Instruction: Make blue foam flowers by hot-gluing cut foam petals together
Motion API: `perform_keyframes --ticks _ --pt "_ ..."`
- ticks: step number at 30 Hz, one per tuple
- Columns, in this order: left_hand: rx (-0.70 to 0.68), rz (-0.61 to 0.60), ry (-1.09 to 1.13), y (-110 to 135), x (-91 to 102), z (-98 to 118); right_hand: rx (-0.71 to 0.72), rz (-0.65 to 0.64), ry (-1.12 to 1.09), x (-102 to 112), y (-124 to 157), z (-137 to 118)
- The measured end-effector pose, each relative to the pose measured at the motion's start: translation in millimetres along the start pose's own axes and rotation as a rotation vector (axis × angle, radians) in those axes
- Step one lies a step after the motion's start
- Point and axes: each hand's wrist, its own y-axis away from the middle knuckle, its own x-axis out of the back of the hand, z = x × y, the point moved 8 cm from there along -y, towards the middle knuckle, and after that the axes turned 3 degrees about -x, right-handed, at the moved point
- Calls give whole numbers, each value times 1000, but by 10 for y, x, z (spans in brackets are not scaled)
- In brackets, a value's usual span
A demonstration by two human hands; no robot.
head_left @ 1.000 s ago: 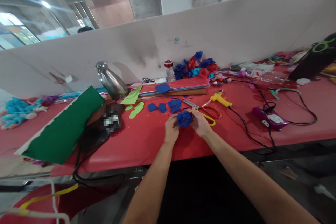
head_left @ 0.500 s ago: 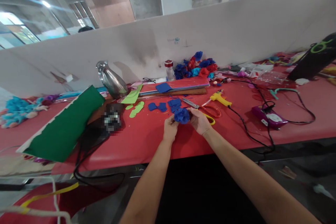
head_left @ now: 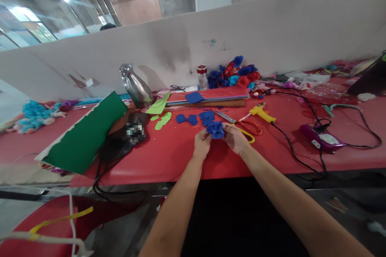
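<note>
Between my two hands is a blue fabric or paper flower [head_left: 215,129], held just above the red table. Fingers of my left hand [head_left: 202,143] pinch its left edge. My right hand [head_left: 235,138] grips it from the right. Cut blue petal pieces [head_left: 191,119] lie just beyond the flower. Scissors [head_left: 249,127] with red and yellow handles rest by my right hand, partly covered by it. Farther right lies a yellow glue gun [head_left: 262,113] with a black cord. Cut green leaf shapes [head_left: 163,121] are to the left.
Behind are a stack of coloured sheets [head_left: 211,98], a steel jug [head_left: 137,86], a glass jar [head_left: 202,77] and a pile of finished flowers [head_left: 235,74]. A purple power strip [head_left: 322,138] sits at right. A green sheet [head_left: 84,136] and a black bag [head_left: 120,144] lie left.
The camera view has turned slightly, so everything appears shifted to the right. Both hands still hold the blue flower, with only slight finger movement.
</note>
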Motion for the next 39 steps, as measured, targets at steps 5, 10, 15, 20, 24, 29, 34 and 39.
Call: perform_keyframes --ticks 5,10,15,20,24,29,34,39 --pt "25 46 0 2 54 -53 -16 -1 -42 16 -6 11" --pt "-13 126 122 -17 126 -43 13 3 56 -23 22 21" --pt "7 166 137 -22 145 -15 59 -19 219 -132 73 35" --pt "111 104 206 -6 78 -74 61 -11 219 -110 62 43" --pt "162 58 247 12 37 -90 42 -14 182 -95 50 55" --pt "134 40 271 15 16 -49 -21 15 76 -62 44 104" --pt "130 43 282 11 15 -58 -42 16 36 -28 24 125" --pt "135 41 268 12 32 -81 -43 5 52 -14 4 143"
